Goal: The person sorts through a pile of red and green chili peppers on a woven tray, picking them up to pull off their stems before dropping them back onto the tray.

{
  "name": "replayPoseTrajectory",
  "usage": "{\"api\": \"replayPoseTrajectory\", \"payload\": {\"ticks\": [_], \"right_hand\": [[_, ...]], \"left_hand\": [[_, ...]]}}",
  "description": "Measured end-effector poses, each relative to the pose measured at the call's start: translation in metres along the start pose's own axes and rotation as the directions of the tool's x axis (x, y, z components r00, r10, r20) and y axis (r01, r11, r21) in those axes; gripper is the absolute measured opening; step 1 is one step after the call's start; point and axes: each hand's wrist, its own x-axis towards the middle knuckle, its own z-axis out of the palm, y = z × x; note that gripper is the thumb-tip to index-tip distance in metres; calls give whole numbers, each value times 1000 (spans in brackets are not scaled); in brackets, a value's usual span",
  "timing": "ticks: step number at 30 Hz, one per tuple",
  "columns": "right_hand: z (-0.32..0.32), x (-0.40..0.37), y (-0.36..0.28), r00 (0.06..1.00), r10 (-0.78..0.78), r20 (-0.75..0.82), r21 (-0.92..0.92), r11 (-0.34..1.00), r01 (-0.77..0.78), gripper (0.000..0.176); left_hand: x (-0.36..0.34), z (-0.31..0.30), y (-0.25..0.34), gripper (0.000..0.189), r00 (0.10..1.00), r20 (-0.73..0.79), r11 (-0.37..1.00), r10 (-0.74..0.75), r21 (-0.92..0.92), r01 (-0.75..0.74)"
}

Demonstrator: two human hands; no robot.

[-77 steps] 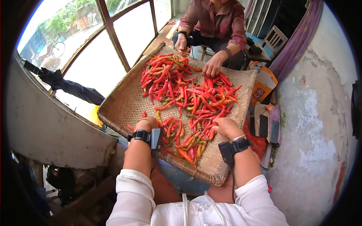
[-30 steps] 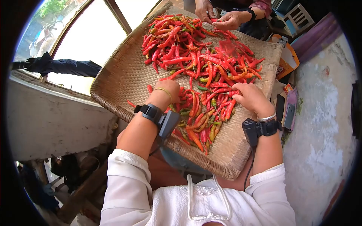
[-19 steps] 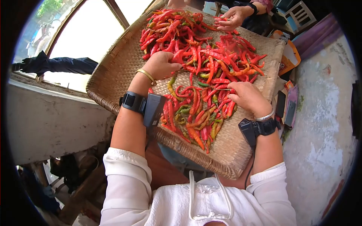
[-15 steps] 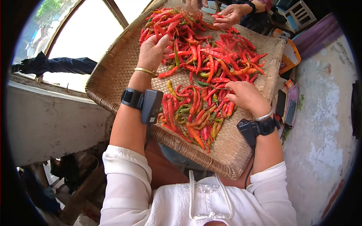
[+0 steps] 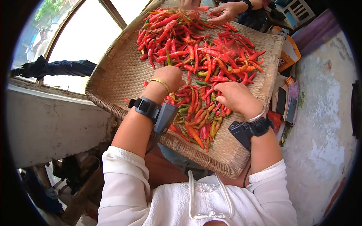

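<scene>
Red chili peppers [image 5: 226,56], with some green and orange ones, lie heaped in a woven basket tray [image 5: 113,77]. A smaller pile of mixed red, green and brownish chili peppers [image 5: 200,120] lies at its near side. My left hand [image 5: 169,78] is curled over the gap between the heaps; its fingertips are hidden beneath it. At the right of the near pile, my right hand [image 5: 239,98] has its fingers bent down to the peppers. I cannot make out what either hand holds.
Across the tray, another person's hand [image 5: 226,13] is above the far heap, with a second hand partly visible beside it. A dark folded umbrella [image 5: 64,68] lies by the window at left. Boxes and a phone-like object [image 5: 291,109] are at right, by the wall [image 5: 324,124].
My left hand has moved from the far heap toward me, down to the near pile. My right hand has shifted slightly left. The other person's hand has moved a little left.
</scene>
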Motion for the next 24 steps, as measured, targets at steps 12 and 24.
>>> {"api": "replayPoseTrajectory", "payload": {"ticks": [12,24], "right_hand": [[9,0,0,999,-45,-8,3,999,45,19],[11,4,-2,998,-2,70,-8,1000,3,28]], "left_hand": [[-5,14,26,33,995,98,986,31,160,-47],[-6,13,17,25,998,67,996,4,86,-10]]}}
